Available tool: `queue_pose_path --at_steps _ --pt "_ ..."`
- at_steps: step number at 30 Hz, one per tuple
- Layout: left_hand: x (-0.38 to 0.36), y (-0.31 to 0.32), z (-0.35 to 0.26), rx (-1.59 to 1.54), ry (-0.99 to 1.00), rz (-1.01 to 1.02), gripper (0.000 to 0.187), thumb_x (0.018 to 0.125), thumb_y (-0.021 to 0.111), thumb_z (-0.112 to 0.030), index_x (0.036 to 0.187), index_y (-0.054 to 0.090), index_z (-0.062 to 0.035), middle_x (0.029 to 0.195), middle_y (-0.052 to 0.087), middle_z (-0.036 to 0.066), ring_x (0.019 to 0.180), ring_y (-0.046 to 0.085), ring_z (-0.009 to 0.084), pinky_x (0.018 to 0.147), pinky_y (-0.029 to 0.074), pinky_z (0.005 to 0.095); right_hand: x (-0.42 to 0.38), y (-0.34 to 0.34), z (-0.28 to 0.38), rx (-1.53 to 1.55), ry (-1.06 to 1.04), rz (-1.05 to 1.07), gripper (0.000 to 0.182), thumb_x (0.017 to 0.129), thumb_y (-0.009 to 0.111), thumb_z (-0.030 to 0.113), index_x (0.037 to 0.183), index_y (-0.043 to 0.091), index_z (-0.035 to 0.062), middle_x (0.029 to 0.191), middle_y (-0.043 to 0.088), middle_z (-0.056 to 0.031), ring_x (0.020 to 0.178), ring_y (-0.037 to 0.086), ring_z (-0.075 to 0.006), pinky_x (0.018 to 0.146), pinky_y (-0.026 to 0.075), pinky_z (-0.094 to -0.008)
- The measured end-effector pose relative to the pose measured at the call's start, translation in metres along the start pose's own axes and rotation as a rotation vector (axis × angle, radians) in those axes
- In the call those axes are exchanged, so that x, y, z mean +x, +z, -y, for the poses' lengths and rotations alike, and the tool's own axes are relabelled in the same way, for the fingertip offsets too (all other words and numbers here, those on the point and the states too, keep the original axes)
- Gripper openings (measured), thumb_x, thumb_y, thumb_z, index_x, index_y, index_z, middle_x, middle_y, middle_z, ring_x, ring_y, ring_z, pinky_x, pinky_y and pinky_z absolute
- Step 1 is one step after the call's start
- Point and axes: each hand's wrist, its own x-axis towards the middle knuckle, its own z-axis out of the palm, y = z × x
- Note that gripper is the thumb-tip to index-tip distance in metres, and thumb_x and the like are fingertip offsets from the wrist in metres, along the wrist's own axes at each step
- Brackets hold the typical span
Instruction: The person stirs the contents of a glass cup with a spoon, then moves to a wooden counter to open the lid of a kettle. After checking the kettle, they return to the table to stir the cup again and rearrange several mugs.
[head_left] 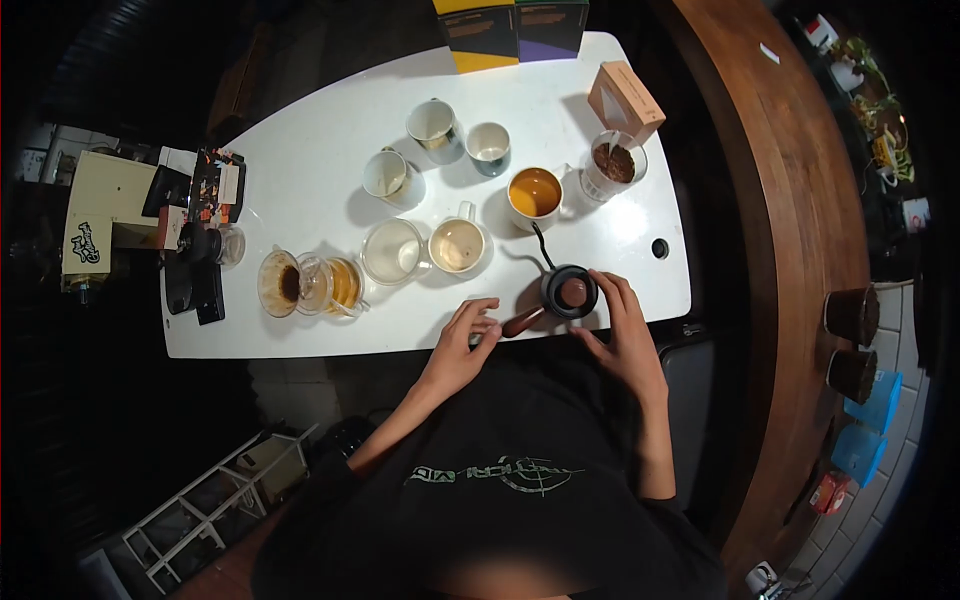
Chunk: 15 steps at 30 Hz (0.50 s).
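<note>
A small black gooseneck kettle (556, 304) with a brown lid knob stands near the front edge of the white table, its thin spout pointing away from me. Its brown wooden handle (522, 322) points toward my left hand (468, 341), which is open, fingers loosely bent and apart, just left of the handle. Around the kettle's right side is my right hand (624, 335), fingers stretched and thumb spread, fingertips right at the kettle's rim. Just beyond the spout sits a white mug (535, 212) of amber liquid. A mug with pale contents (457, 246) stands left of the kettle.
Several mugs, including a grey-white mug (434, 132), stand mid-table. A dripper with wet grounds (277, 284) and a glass server (345, 286) are on the left. Coffee grounds fill a glass (612, 168) beside a pink box (626, 100). A wooden counter (745, 200) runs along the right.
</note>
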Motion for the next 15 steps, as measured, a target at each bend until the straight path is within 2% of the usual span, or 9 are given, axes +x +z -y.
queue_pose_path --at_steps 2,4,6,11,13,15 --pt "0.004 0.014 0.002 -0.217 -0.054 0.061 0.032 0.102 0.057 -0.013 0.131 0.054 -0.0011 0.125 0.060 0.013 0.105 0.067 0.0207 0.091 0.052 0.0351 0.001 0.004 -0.010 -0.023 -0.020 -0.036 0.077 0.078 0.081 0.013 0.144 0.043 0.0031 0.136 0.050 -0.0194 0.124 0.051 -0.0385 0.105 0.043 -0.0438" --pt "0.006 0.022 0.004 -0.204 -0.021 0.106 0.032 0.104 0.054 -0.016 0.132 0.054 -0.0003 0.121 0.064 0.012 0.105 0.066 0.0175 0.091 0.051 0.0328 0.002 0.005 -0.018 -0.006 -0.025 -0.044 0.075 0.078 0.081 0.014 0.142 0.044 0.0018 0.134 0.051 -0.0196 0.121 0.052 -0.0383 0.104 0.044 -0.0441" --pt "0.007 0.027 0.001 -0.332 -0.165 0.159 0.033 0.106 0.052 -0.016 0.134 0.052 -0.0001 0.124 0.064 0.010 0.106 0.065 0.0157 0.095 0.050 0.0302 0.003 0.006 -0.024 -0.008 -0.005 -0.027 0.074 0.078 0.081 0.014 0.141 0.045 0.0022 0.135 0.051 -0.0190 0.125 0.052 -0.0376 0.106 0.044 -0.0421" --pt "0.008 0.028 -0.002 -0.285 -0.161 0.134 0.030 0.105 0.052 -0.013 0.132 0.054 0.0011 0.120 0.066 0.011 0.102 0.065 0.0155 0.093 0.051 0.0295 0.005 0.006 -0.029 0.001 -0.031 -0.018 0.072 0.077 0.081 0.016 0.140 0.047 0.0019 0.131 0.052 -0.0186 0.121 0.053 -0.0372 0.104 0.045 -0.0427" --pt "0.008 0.030 -0.002 -0.306 -0.122 0.069 0.029 0.104 0.056 -0.016 0.127 0.058 0.0008 0.108 0.072 0.011 0.094 0.069 0.0147 0.086 0.052 0.0295 0.006 0.006 -0.031 -0.005 -0.055 -0.023 0.073 0.077 0.081 0.017 0.139 0.047 0.0013 0.130 0.053 -0.0187 0.117 0.054 -0.0373 0.102 0.045 -0.0434" --pt "0.008 0.030 -0.002 -0.318 -0.133 0.059 0.028 0.103 0.057 -0.014 0.127 0.058 0.0006 0.108 0.072 0.011 0.095 0.069 0.0148 0.086 0.052 0.0295 0.005 0.005 -0.032 -0.050 -0.061 -0.031 0.073 0.077 0.081 0.018 0.140 0.047 0.0023 0.130 0.053 -0.0187 0.117 0.054 -0.0378 0.101 0.046 -0.0440"
